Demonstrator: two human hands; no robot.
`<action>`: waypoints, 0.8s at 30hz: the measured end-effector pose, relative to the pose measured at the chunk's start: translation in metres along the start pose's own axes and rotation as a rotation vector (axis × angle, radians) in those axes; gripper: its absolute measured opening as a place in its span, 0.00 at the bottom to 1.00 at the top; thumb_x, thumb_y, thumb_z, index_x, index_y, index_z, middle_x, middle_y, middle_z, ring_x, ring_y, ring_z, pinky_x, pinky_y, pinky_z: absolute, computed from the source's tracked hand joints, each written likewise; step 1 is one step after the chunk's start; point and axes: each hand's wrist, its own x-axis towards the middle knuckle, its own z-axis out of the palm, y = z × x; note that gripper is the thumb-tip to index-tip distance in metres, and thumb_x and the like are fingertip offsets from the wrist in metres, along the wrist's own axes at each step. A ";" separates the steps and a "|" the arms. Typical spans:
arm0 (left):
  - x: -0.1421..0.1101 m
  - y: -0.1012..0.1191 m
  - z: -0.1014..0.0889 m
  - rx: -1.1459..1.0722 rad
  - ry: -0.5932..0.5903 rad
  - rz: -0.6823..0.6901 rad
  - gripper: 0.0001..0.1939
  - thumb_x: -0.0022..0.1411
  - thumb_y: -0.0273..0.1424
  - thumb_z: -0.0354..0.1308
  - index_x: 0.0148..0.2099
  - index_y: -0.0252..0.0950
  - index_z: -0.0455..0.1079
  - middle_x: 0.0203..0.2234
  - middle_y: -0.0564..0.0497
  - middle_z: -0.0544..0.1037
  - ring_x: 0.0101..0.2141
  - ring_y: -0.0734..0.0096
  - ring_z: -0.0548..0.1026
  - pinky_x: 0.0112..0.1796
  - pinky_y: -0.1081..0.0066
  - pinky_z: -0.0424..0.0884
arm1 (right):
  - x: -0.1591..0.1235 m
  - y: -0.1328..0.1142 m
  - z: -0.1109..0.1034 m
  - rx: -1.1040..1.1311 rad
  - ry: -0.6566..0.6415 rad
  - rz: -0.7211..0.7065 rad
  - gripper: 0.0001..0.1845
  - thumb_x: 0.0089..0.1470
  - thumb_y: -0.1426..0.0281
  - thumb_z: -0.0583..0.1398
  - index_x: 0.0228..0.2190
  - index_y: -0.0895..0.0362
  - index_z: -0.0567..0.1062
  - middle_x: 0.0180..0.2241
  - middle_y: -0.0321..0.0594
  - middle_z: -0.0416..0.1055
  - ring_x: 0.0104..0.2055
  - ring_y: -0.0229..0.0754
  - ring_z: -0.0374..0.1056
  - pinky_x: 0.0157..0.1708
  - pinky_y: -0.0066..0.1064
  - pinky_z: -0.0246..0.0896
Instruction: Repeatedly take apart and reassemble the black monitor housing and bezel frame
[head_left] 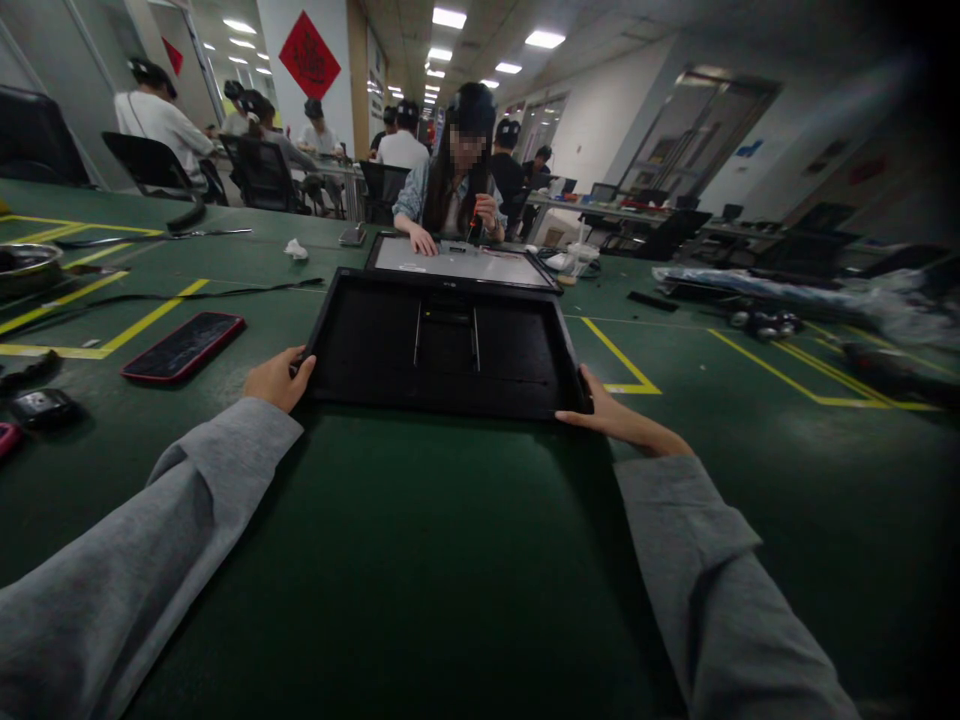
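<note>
The left sleeve (172, 540) and right sleeve (742, 600) are long, loose and grey, with a soft, faintly mottled cloth. Both look wide, with creases running along them and darker shading toward the near end. At the far end each has a broad cuff in the same grey. The left hand (277, 378) and right hand (611, 412) are bare, and some bare wrist shows beyond the right cuff.

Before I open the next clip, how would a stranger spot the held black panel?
Over the green table, find two gray sleeves. Between the left hand and right hand is a wide black panel with raised edges. Unlike the gray panel beyond it, its inside is black.
</note>
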 end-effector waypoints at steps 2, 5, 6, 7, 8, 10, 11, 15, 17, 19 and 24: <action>0.000 0.000 0.001 0.016 -0.003 0.000 0.30 0.67 0.46 0.45 0.64 0.37 0.66 0.50 0.43 0.79 0.48 0.54 0.78 0.47 0.60 0.70 | -0.002 0.000 -0.001 -0.014 -0.083 0.037 0.72 0.31 0.47 0.73 0.69 0.59 0.49 0.68 0.62 0.50 0.69 0.68 0.49 0.64 0.64 0.51; 0.002 0.001 -0.001 0.045 0.001 -0.001 0.29 0.67 0.46 0.45 0.63 0.37 0.67 0.50 0.43 0.80 0.49 0.52 0.77 0.48 0.58 0.70 | -0.002 -0.003 0.001 0.006 -0.109 0.037 0.74 0.32 0.48 0.73 0.70 0.57 0.44 0.70 0.59 0.45 0.71 0.66 0.46 0.66 0.63 0.48; 0.003 0.002 -0.001 0.049 0.007 -0.004 0.30 0.67 0.46 0.45 0.63 0.37 0.67 0.49 0.43 0.80 0.49 0.52 0.77 0.48 0.58 0.70 | -0.001 -0.004 0.003 0.014 -0.101 0.028 0.73 0.33 0.48 0.73 0.70 0.57 0.44 0.70 0.58 0.44 0.71 0.65 0.45 0.66 0.61 0.47; 0.004 0.002 -0.002 0.047 0.012 -0.007 0.30 0.67 0.47 0.45 0.63 0.37 0.67 0.49 0.43 0.80 0.49 0.52 0.77 0.49 0.58 0.69 | 0.000 -0.006 0.005 0.022 -0.086 0.022 0.73 0.34 0.48 0.72 0.70 0.58 0.44 0.71 0.58 0.43 0.71 0.64 0.44 0.67 0.60 0.46; 0.005 0.002 -0.003 0.043 0.017 -0.011 0.30 0.67 0.48 0.45 0.63 0.37 0.68 0.49 0.42 0.80 0.49 0.52 0.77 0.48 0.58 0.70 | 0.001 -0.009 0.008 0.032 -0.061 0.018 0.71 0.36 0.47 0.72 0.70 0.59 0.44 0.71 0.58 0.43 0.71 0.64 0.44 0.68 0.58 0.45; 0.008 0.002 -0.003 0.026 0.034 -0.018 0.31 0.67 0.49 0.45 0.62 0.37 0.68 0.49 0.42 0.80 0.49 0.53 0.77 0.48 0.59 0.70 | 0.003 -0.014 0.015 0.056 0.001 0.011 0.67 0.39 0.45 0.70 0.69 0.59 0.47 0.70 0.58 0.46 0.71 0.63 0.46 0.69 0.57 0.44; 0.008 0.001 -0.003 0.014 0.041 -0.017 0.31 0.66 0.49 0.46 0.62 0.37 0.69 0.49 0.42 0.79 0.48 0.54 0.77 0.48 0.60 0.70 | 0.004 -0.017 0.019 0.066 0.031 0.007 0.65 0.40 0.45 0.69 0.69 0.59 0.50 0.69 0.57 0.49 0.71 0.62 0.47 0.69 0.57 0.43; 0.007 -0.004 -0.002 -0.034 0.059 -0.010 0.32 0.65 0.51 0.47 0.60 0.35 0.71 0.49 0.41 0.79 0.46 0.54 0.77 0.47 0.61 0.71 | 0.006 -0.022 0.030 0.127 0.104 0.055 0.58 0.41 0.42 0.67 0.65 0.56 0.58 0.67 0.54 0.57 0.69 0.62 0.52 0.67 0.57 0.48; 0.007 -0.007 0.000 -0.029 0.045 0.011 0.32 0.64 0.50 0.49 0.60 0.33 0.71 0.50 0.40 0.78 0.45 0.55 0.78 0.46 0.61 0.71 | 0.008 -0.022 0.034 0.215 0.162 0.108 0.51 0.47 0.40 0.62 0.64 0.56 0.61 0.65 0.55 0.60 0.67 0.60 0.57 0.65 0.55 0.55; 0.007 -0.010 0.002 -0.020 0.031 0.040 0.32 0.63 0.47 0.51 0.60 0.33 0.71 0.51 0.40 0.77 0.45 0.56 0.78 0.46 0.62 0.71 | 0.011 -0.019 0.037 0.291 0.228 0.119 0.46 0.51 0.40 0.59 0.61 0.56 0.64 0.61 0.56 0.65 0.63 0.59 0.63 0.62 0.54 0.59; 0.009 -0.012 0.005 -0.044 0.018 0.093 0.30 0.64 0.44 0.48 0.61 0.33 0.70 0.51 0.41 0.78 0.45 0.57 0.78 0.47 0.64 0.71 | 0.016 -0.011 0.049 0.339 0.334 0.067 0.43 0.50 0.42 0.60 0.57 0.59 0.68 0.56 0.57 0.70 0.58 0.56 0.68 0.61 0.53 0.61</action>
